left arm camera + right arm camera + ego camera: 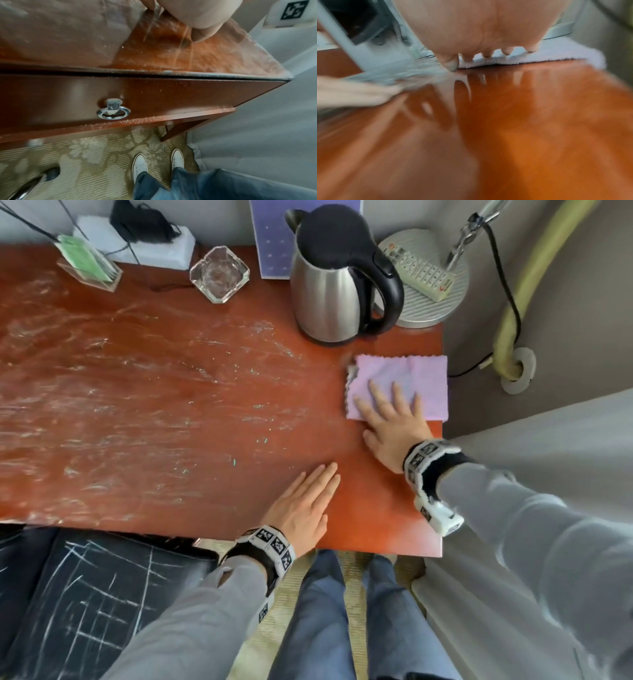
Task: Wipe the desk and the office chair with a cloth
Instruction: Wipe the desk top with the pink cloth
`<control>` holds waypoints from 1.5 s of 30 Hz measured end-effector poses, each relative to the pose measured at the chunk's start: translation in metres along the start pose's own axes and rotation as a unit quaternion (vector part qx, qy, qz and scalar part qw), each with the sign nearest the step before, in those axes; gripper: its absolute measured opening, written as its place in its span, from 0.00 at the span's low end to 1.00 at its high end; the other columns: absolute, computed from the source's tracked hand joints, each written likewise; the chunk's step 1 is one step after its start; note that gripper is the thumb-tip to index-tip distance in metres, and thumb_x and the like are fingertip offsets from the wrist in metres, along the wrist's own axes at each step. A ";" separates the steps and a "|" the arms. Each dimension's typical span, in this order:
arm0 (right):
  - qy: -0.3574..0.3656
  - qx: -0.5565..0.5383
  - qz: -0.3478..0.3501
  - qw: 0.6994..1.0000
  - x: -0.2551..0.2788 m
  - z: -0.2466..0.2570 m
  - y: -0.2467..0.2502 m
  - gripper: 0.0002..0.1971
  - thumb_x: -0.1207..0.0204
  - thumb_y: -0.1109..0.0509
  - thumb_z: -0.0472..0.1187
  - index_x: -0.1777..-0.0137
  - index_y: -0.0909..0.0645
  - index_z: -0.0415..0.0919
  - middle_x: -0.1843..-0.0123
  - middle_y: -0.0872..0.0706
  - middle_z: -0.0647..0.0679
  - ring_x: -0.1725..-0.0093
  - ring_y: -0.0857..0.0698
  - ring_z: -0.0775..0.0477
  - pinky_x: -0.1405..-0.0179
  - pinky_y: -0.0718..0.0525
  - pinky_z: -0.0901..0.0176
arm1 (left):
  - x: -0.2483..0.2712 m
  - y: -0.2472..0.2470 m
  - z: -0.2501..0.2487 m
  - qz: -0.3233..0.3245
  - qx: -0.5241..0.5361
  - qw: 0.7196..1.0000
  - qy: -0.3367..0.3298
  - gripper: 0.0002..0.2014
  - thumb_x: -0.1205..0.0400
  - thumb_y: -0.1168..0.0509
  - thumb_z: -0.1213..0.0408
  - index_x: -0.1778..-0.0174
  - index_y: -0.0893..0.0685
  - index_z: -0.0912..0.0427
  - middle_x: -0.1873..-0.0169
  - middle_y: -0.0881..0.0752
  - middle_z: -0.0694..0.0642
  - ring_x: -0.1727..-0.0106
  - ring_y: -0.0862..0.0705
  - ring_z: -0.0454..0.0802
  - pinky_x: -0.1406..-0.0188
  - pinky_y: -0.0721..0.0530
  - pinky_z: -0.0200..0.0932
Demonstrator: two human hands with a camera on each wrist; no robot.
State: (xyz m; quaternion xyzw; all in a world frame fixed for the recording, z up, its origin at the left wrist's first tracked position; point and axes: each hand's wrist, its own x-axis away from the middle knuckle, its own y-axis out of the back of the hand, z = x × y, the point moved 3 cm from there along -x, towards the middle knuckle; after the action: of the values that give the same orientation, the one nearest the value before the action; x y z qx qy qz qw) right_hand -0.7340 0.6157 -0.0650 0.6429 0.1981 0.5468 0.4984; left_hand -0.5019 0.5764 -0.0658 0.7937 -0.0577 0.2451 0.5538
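The cloth [407,378] lies flat at the right end of the counter [171,392], just in front of the kettle [335,278] and reaching the counter's right edge; it looks folded into a pad, which would give the palm a broad, even face to push; starting at this corner lets a stroke run leftward across the whole top. The right hand [394,422] presses down on the cloth's near half with fingers straight and spread, the thumb out on bare wood to the left; nothing is curled round the cloth, so it is held by pressure alone; the right wrist view shows the fingertips [469,58] bearing on the cloth's near edge. The left hand [305,505] lies flat on the counter near its front edge, fingers straight and together, holding nothing; by my reading it is a brace, taking weight while the other arm reaches.

Most of the counter left of the cloth is streaked with whitish smears, while the patch around both hands looks clean and glossy; so the wiping seems barely begun. The ashtray [219,273], card holder [90,266] and kettle stand along the back, out of a forward sweep's way; the chair [85,594] at lower left bears white marks too and appears untouched.
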 end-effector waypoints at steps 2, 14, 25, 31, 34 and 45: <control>0.098 0.032 0.010 0.995 0.017 0.039 -0.019 0.33 0.16 0.59 0.58 0.14 0.68 0.61 0.13 0.71 0.52 0.14 0.67 0.35 0.18 0.62 0.27 | 0.000 -0.003 -0.002 -0.001 0.000 1.000 0.001 0.36 0.11 0.48 0.53 0.11 0.57 0.59 0.12 0.64 0.55 0.11 0.62 0.49 0.12 0.59 0.51; 0.078 0.028 0.032 0.996 0.060 0.078 -0.039 0.30 0.12 0.57 0.55 0.16 0.70 0.65 0.14 0.75 0.49 0.15 0.69 0.37 0.18 0.61 0.27 | 0.033 -0.021 -0.017 -0.019 -0.043 0.999 -0.010 0.35 0.13 0.43 0.56 0.12 0.46 0.65 0.12 0.51 0.62 0.11 0.48 0.56 0.13 0.57 0.50; 0.087 0.026 0.016 0.996 0.094 0.093 -0.064 0.32 0.14 0.56 0.53 0.17 0.72 0.65 0.14 0.75 0.51 0.15 0.69 0.38 0.18 0.62 0.27 | 0.048 -0.039 -0.041 -0.047 -0.001 0.997 0.060 0.35 0.12 0.44 0.57 0.12 0.48 0.66 0.11 0.50 0.62 0.11 0.52 0.55 0.12 0.60 0.49; 0.082 0.021 0.014 0.996 0.084 0.061 -0.061 0.36 0.15 0.49 0.48 0.17 0.68 0.69 0.13 0.73 0.54 0.14 0.70 0.42 0.17 0.65 0.31 | 0.093 -0.068 -0.043 -0.058 0.024 0.996 0.061 0.34 0.11 0.48 0.58 0.11 0.56 0.60 0.12 0.62 0.54 0.11 0.60 0.49 0.13 0.63 0.48; 0.065 0.006 0.003 0.998 0.089 0.091 -0.064 0.36 0.16 0.49 0.51 0.16 0.67 0.67 0.14 0.73 0.50 0.15 0.70 0.38 0.19 0.65 0.26 | 0.106 -0.069 -0.039 -0.069 0.046 0.995 0.059 0.31 0.11 0.47 0.59 0.12 0.46 0.61 0.11 0.52 0.57 0.11 0.51 0.51 0.12 0.58 0.49; -0.082 -0.158 -0.160 0.971 0.135 0.081 -0.083 0.41 0.20 0.40 0.41 0.12 0.57 0.42 0.11 0.59 0.39 0.13 0.58 0.33 0.15 0.58 0.35 | 0.074 -0.023 -0.033 -0.190 0.064 0.973 0.115 0.29 0.14 0.42 0.52 0.15 0.34 0.57 0.14 0.41 0.61 0.13 0.42 0.61 0.18 0.39 0.65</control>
State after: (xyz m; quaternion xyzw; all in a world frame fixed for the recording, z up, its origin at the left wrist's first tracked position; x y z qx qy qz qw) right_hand -0.5938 0.7246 -0.0603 0.5585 0.1684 0.4296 0.6893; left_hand -0.4402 0.6278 -0.0429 0.7902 0.1741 0.2286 0.5413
